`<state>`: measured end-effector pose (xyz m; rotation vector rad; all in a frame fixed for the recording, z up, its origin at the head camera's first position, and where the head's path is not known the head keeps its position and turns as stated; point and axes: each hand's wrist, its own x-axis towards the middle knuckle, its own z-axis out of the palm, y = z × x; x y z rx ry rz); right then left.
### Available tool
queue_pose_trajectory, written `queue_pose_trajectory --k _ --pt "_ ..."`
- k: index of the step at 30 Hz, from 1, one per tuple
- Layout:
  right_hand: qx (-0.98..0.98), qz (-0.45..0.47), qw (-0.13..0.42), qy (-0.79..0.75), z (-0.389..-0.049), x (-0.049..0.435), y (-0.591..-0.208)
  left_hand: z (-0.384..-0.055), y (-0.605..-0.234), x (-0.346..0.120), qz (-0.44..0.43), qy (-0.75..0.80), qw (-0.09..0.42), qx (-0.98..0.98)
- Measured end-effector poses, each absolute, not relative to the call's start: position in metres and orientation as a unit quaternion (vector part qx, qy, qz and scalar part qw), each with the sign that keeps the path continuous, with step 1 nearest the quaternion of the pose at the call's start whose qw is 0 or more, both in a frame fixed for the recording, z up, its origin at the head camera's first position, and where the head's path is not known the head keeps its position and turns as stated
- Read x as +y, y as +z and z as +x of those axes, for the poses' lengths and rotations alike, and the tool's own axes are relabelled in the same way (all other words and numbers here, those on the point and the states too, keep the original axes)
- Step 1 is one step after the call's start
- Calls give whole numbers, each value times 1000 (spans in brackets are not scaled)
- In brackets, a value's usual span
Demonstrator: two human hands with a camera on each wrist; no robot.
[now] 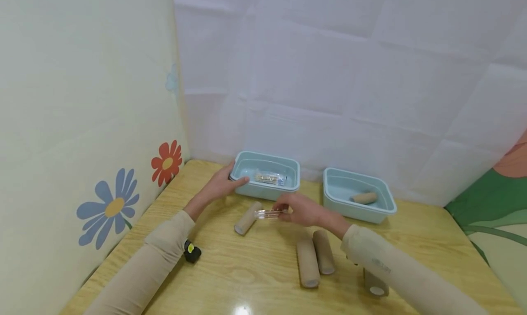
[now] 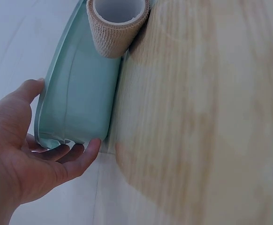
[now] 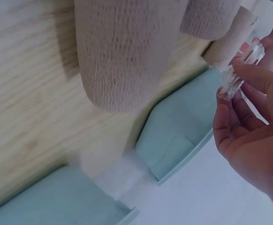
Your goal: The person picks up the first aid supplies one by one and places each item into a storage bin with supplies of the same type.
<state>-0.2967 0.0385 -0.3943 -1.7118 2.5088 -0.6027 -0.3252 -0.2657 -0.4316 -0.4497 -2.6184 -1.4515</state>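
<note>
Left hand (image 1: 217, 187) gripping a blue bin (image 1: 257, 192), right hand (image 1: 303, 210) pinching a clear packet (image 1: 267, 214) in front, kinda blocking a tan roll (image 1: 246, 221); second bin (image 1: 352, 210) right of the first.

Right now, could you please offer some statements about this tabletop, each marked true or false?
1. The right hand pinches a clear packet. True.
2. The left hand lies flat on the table. False: that hand grips the left bin.
3. A brown roll lies inside the right bin. True.
4. The left bin holds nothing. False: clear-wrapped items lie inside.
</note>
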Motion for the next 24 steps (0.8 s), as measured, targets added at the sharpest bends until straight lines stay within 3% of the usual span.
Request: queue_pose_trajectory --k 8,24 --pt "814 -547 -12 -194 -307 45 -385 -326 -432 -266 -152 -475 60 -865" --pt "829 -514 -24 -221 -326 50 -367 -322 -428 -268 -146 -477 57 -865"
